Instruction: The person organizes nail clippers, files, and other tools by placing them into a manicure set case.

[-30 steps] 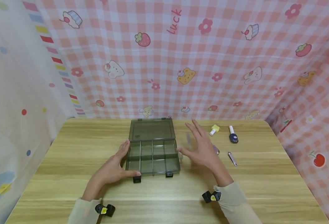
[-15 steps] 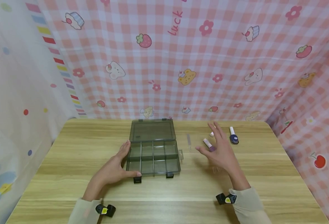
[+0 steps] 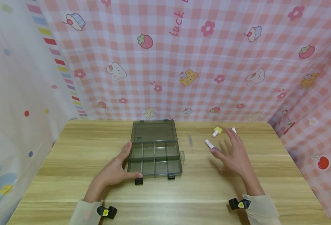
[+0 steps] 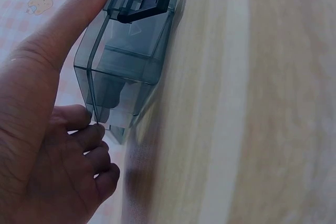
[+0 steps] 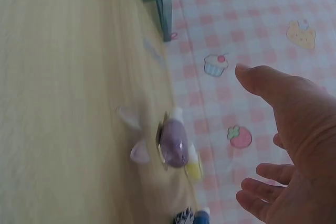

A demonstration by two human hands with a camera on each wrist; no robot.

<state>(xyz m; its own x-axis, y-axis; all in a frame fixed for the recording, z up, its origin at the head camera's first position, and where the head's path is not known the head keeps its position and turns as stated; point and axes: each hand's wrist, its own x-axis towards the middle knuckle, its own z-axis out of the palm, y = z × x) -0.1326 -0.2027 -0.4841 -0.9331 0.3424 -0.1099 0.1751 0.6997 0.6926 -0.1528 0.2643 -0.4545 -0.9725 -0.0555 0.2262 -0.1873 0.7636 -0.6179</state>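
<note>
Behind the case (image 3: 155, 150), landmark for all positions: pink gingham cloth (image 3: 165, 78) w/ printed fruit, flowers & animals. Beneath the case, extending to both sides: wood-grain table (image 3: 112, 204). Case itself: grey-green, transp., rectangular; lid (image 3: 154, 131) folded back on the side twd. the cloth; eight compts.; two black latches (image 3: 138, 181) along the front. At the L end of the case, my L hand (image 3: 112, 170): thumb on front rim next to one latch, fingers bent agst. the end wall, so I hold the case betw. them. Well to the R of the case, my R hand (image 3: 235, 157): thumb & fingers spread, raised above the table, clear of the bottles in wrist view. R of the case, nearest my R thumb: purple bottle (image 5: 174, 144), white-capped; farther back, yellow bottle (image 3: 218, 129); farther R, blue bottle (image 5: 202, 217), mostly hidden by my fingers in head view. Just R of the case: slim translucent strip (image 3: 190, 143). R of the case, twd. its front: two small clear pieces (image 5: 129, 117), blurred.
</note>
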